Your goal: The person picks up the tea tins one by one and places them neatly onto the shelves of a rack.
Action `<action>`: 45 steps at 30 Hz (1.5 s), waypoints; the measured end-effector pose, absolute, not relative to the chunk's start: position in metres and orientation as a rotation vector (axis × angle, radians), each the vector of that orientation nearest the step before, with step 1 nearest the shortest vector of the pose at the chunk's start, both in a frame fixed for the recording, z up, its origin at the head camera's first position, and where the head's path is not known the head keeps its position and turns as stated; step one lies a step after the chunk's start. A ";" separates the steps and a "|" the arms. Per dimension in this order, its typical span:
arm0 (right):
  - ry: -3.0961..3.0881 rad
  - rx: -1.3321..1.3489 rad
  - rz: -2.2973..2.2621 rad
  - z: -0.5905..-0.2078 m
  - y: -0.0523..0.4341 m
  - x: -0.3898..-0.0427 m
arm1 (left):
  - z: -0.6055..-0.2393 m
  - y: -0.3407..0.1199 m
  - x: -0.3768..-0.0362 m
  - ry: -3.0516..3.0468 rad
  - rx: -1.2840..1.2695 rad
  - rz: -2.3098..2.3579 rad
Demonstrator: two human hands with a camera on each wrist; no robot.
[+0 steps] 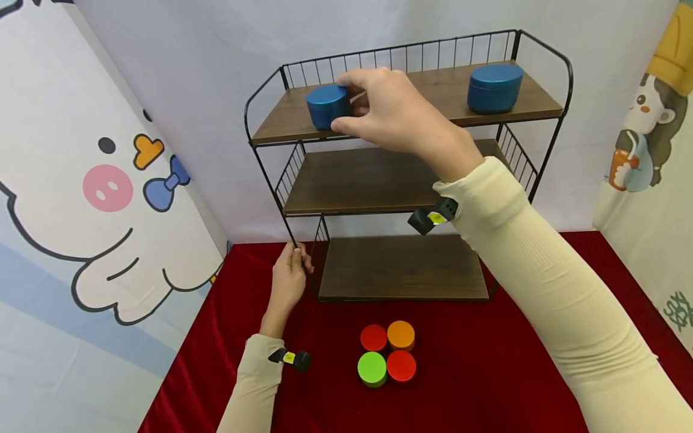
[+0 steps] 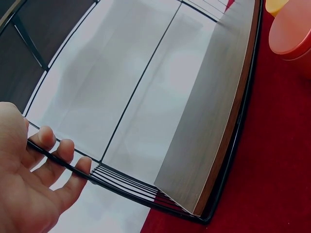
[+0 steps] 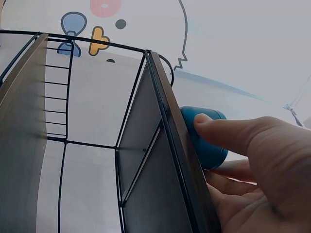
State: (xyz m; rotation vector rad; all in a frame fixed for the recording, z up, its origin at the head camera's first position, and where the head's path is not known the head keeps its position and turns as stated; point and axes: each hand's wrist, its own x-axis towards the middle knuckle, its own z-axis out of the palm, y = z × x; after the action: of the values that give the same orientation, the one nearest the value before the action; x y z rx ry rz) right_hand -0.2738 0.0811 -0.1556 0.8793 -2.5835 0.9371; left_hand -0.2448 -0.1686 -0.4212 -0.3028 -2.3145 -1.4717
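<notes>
My right hand (image 1: 397,111) holds a blue oval tin (image 1: 327,107) at the left end of the top shelf (image 1: 428,90). In the right wrist view its thumb lies on the side of the tin (image 3: 206,141), right at the shelf's front edge. A second blue tin (image 1: 494,90) stands at the right end of that shelf. Lower down, my left hand (image 1: 289,276) grips the front left post of the black wire rack. The left wrist view shows the fingers (image 2: 63,160) curled about that thin black rod.
On the red cloth (image 1: 487,373) before the rack stand a red round container (image 1: 373,338), an orange one (image 1: 401,334), a green one (image 1: 372,368) and another red one (image 1: 401,365). The rack also has a middle shelf (image 1: 368,180) and a bottom shelf (image 1: 403,267).
</notes>
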 end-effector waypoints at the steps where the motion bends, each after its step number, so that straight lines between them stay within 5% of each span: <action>1: -2.585 0.878 0.936 -0.155 0.081 -0.274 | -0.421 -0.168 -0.245 -2.316 -0.300 -1.470; 28: -2.244 0.908 1.346 -0.182 0.105 -0.249 | -0.421 -0.168 -0.247 -2.324 -0.284 -1.478; 45: -2.006 1.021 1.566 -0.262 0.123 -0.213 | -0.422 -0.166 -0.246 -2.314 -0.286 -1.479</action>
State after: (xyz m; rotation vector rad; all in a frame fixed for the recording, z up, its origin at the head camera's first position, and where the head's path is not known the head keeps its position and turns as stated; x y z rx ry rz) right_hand -0.2134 0.1228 -0.2622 1.0208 -2.0059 1.5661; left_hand -0.2461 -0.1660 -0.4215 -0.2855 -2.3144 -1.4787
